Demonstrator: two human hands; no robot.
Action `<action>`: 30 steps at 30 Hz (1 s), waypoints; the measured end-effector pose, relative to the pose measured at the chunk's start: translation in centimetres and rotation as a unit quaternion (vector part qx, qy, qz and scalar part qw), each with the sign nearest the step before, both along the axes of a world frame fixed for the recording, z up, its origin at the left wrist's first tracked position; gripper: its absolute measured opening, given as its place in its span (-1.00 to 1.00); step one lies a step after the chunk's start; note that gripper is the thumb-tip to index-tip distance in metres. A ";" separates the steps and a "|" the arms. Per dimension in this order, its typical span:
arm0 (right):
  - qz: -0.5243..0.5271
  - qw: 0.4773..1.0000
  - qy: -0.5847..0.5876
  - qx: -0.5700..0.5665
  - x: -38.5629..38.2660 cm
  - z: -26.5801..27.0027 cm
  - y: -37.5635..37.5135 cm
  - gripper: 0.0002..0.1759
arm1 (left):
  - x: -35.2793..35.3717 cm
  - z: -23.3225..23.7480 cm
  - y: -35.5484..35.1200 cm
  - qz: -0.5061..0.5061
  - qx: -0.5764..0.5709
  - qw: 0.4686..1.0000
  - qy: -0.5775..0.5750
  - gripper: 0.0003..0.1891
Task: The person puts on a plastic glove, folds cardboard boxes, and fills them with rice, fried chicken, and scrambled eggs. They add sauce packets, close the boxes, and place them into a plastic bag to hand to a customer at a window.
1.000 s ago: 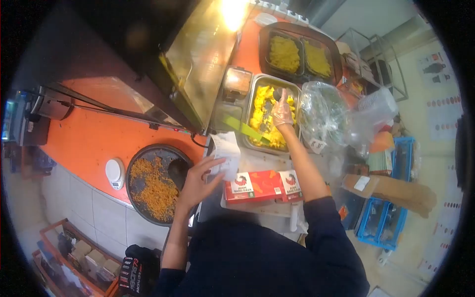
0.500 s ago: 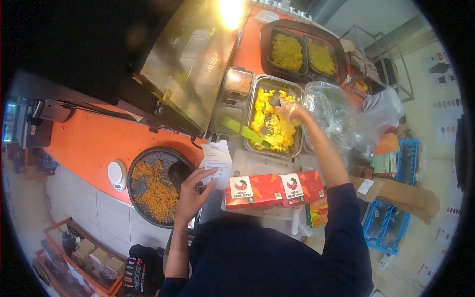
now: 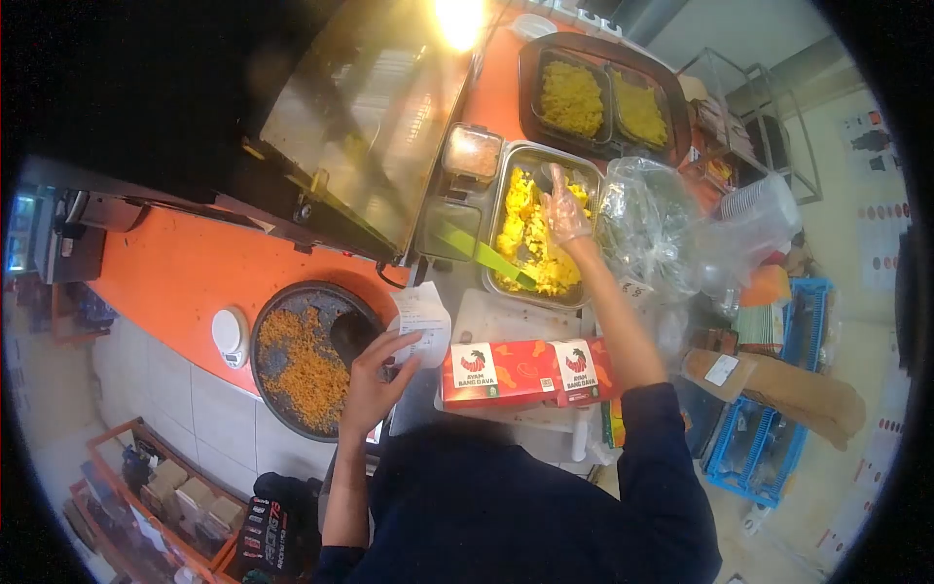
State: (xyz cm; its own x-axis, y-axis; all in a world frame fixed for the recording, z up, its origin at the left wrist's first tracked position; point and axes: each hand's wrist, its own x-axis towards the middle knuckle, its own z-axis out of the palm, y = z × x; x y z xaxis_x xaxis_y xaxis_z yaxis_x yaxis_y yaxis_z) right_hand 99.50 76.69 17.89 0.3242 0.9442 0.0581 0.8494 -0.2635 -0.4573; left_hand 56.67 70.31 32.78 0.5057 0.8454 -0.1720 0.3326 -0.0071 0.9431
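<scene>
My left hand (image 3: 375,384) pinches a white printed paper slip (image 3: 423,319) between thumb and fingers, above the counter's front edge. My right hand (image 3: 564,209), in a clear plastic glove, reaches over a metal tray (image 3: 590,282) of crumbled yellow food (image 3: 535,243) that looks like scrambled egg. Its fingers are stretched toward the tray's far end, beside a dark round patch I cannot make out. A lime-green spatula (image 3: 486,255) rests across the tray's left rim. Two red food boxes, one on the left (image 3: 501,373) and one on the right (image 3: 584,368), stand between my arms.
A wide dark bowl (image 3: 311,419) of orange-brown crumbs sits left, beside a white scale (image 3: 230,336). Behind the tray, a dark platter (image 3: 525,73) bears two containers of yellow food. Clear plastic bags (image 3: 647,219) and stacked cups (image 3: 764,200) lie right. A glass-fronted cabinet (image 3: 360,127) stands back left.
My right hand has drawn slightly back and left over the tray, its gloved fingers now straighter. The left hand still holds the slip, nearly unmoved. The view has shifted a little.
</scene>
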 end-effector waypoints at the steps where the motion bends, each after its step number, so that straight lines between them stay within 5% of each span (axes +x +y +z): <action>1: 0.001 0.997 0.011 -0.071 0.5 0.5 0.9 -0.25 | 0.1 0.3 0.1 -0.007 0.009 1.000 0.009 -0.65; 6: 0.155 0.953 0.007 -0.261 1.4 4.5 2.6 -0.06 | -0.2 1.0 0.2 0.004 0.023 1.000 0.019 -0.67; 10: 0.243 0.916 -0.176 -0.267 -0.4 6.7 -0.3 0.14 | -1.0 0.5 -0.2 0.021 0.031 0.999 0.027 -0.67; 11: 0.204 0.906 -0.197 -0.316 -1.9 7.9 -0.9 0.07 | -1.0 0.3 -0.3 0.021 0.032 0.999 0.028 -0.67; 15: 0.170 0.961 -0.198 -0.092 -1.2 2.8 -4.3 -0.22 | -0.3 0.6 -0.3 0.008 0.018 1.000 0.024 -0.67; 18: 0.164 0.966 -0.193 -0.051 -0.8 0.4 -4.9 -0.30 | 0.1 1.6 -0.2 -0.016 0.020 0.999 0.036 -0.67; 24: 0.101 0.950 -0.179 -0.235 -1.9 2.8 -3.9 -0.26 | -0.1 1.4 -0.8 -0.022 0.014 0.999 0.020 -0.65; 30: 0.109 0.967 -0.140 -0.185 -3.2 5.2 -3.0 -0.34 | -0.3 1.9 -1.4 -0.007 0.024 0.999 0.025 -0.65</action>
